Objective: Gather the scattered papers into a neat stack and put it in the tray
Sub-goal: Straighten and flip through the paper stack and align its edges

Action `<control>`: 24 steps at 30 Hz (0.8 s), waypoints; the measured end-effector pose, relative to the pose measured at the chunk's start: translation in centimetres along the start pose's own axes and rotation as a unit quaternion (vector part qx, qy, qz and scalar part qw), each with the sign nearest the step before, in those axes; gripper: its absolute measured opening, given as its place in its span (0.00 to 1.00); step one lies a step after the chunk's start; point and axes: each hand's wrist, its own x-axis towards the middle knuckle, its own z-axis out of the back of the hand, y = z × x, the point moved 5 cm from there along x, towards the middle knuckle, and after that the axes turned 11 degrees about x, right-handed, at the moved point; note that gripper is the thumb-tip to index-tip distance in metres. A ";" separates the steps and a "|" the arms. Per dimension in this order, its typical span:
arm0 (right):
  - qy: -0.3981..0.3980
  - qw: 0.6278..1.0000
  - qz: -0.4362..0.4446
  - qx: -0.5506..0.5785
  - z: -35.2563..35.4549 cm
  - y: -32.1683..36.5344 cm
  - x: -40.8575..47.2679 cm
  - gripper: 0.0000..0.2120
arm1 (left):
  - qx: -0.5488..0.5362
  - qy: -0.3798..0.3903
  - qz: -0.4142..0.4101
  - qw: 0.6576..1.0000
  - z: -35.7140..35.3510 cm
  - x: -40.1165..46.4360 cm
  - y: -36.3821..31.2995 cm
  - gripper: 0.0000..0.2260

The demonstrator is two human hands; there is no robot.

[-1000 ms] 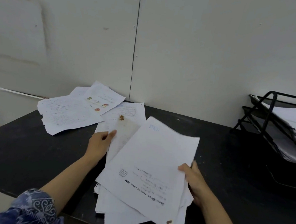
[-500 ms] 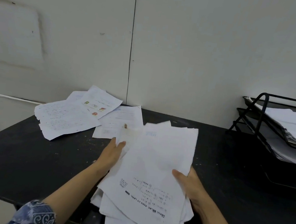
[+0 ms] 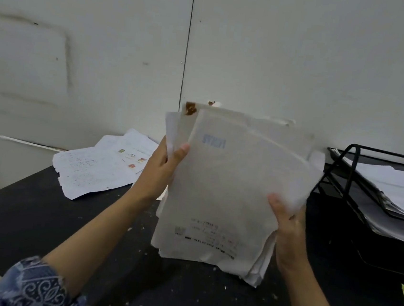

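Head view: the table point(image 3: 40, 210) bears loose sheets point(image 3: 99, 167) far left, the tray point(image 3: 354, 168) far right. The stack point(image 3: 229, 193), flat a second ago, now stands upright on it (likely for squaring edges), left hand point(image 3: 161, 171) and right hand point(image 3: 285, 224) gripping its sides.

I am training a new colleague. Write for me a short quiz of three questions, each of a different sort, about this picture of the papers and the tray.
1. True or false: the bundle of papers lies flat in the tray.
2. Which hands grip the bundle? A. left hand only B. right hand only C. both
3. Fill in: loose sheets remain on the black ____, to the person's left.

Key: 1 false, it is held upright above the table. 2 C. 3 table.
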 end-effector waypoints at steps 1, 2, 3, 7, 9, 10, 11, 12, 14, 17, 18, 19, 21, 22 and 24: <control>-0.002 1.000 0.010 0.002 0.2 0.0 -0.2 0.22 | -0.004 0.002 -0.001 1.000 0.1 0.0 0.0 0.16; -0.005 1.000 0.013 0.001 0.3 0.0 -0.3 0.20 | -0.011 0.002 0.000 1.000 0.1 0.0 0.2 0.18; -0.011 1.000 0.012 -0.001 0.5 -0.2 -0.6 0.20 | -0.020 0.003 0.004 1.000 0.1 -0.1 0.5 0.20; -0.005 1.000 -0.013 -0.014 0.4 -1.7 -1.4 0.25 | -0.043 0.054 0.022 0.997 -1.7 -1.5 1.5 0.24; -0.016 0.999 -0.011 -0.034 0.7 -2.0 -1.5 0.22 | -0.048 0.068 0.024 0.996 -1.9 -1.7 1.4 0.20; -0.034 0.999 -0.009 -0.040 1.2 -2.0 -1.4 0.19 | -0.053 0.062 0.021 0.996 -1.6 -1.6 1.3 0.18; -0.054 0.998 -0.009 -0.039 1.8 -1.9 -1.3 0.16 | -0.057 0.046 0.016 0.997 -1.2 -1.4 1.1 0.16; -0.066 0.997 -0.010 -0.037 2.2 -1.9 -1.3 0.14 | -0.061 0.026 0.013 0.998 -0.7 -1.2 1.0 0.17; -0.057 0.998 -0.020 -0.034 2.1 -2.1 -1.6 0.16 | -0.076 0.015 0.017 0.997 -0.9 -1.4 1.1 0.18; -0.039 0.997 -0.020 -0.059 0.9 -2.6 -2.3 0.23 | -0.021 0.029 0.018 0.999 -2.8 -2.4 1.3 0.17; -0.044 0.997 -0.011 -0.068 0.6 -2.6 -2.4 0.23 | 0.004 0.009 0.013 1.000 -2.9 -2.4 1.3 0.17; -0.051 0.996 -0.003 -0.074 0.5 -2.5 -2.2 0.23 | 0.016 -0.027 0.012 0.999 -2.6 -2.2 1.1 0.17; -0.055 0.995 0.010 -0.082 0.4 -2.1 -1.9 0.23 | 0.004 -0.090 0.004 0.996 -1.6 -1.7 0.5 0.15; -0.051 0.995 0.023 -0.086 0.2 -1.7 -1.8 0.24 | 0.001 -0.108 -0.016 0.994 -1.1 -1.4 0.0 0.16; -0.040 0.995 0.030 -0.088 -0.5 -1.0 -1.7 0.24 | 0.006 -0.121 -0.054 0.991 -0.4 -1.3 -1.1 0.20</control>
